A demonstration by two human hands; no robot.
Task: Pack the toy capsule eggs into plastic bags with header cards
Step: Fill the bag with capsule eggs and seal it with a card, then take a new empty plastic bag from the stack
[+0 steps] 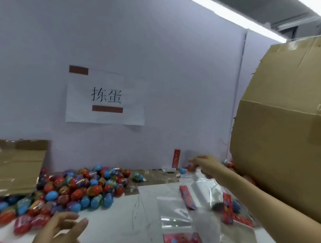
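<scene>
A heap of red, blue and purple toy capsule eggs (74, 191) covers the left of the white table. Clear plastic bags with red header cards (180, 222) lie flat at the centre right. My left hand (56, 236) hovers over the near left of the table, fingers spread, holding nothing. My right hand (204, 164) reaches far across toward the back wall, fingers pinched on the top of a clear bag with a red header card (177, 158) that stands up against the wall. A single blue egg (182, 170) sits just below that hand.
A big cardboard box (286, 133) fills the right side, close to my right arm. A torn cardboard box (15, 166) lies on its side at the left, eggs spilling from it. A paper sign (104, 100) hangs on the white wall. Loose red header cards (227, 207) lie at right.
</scene>
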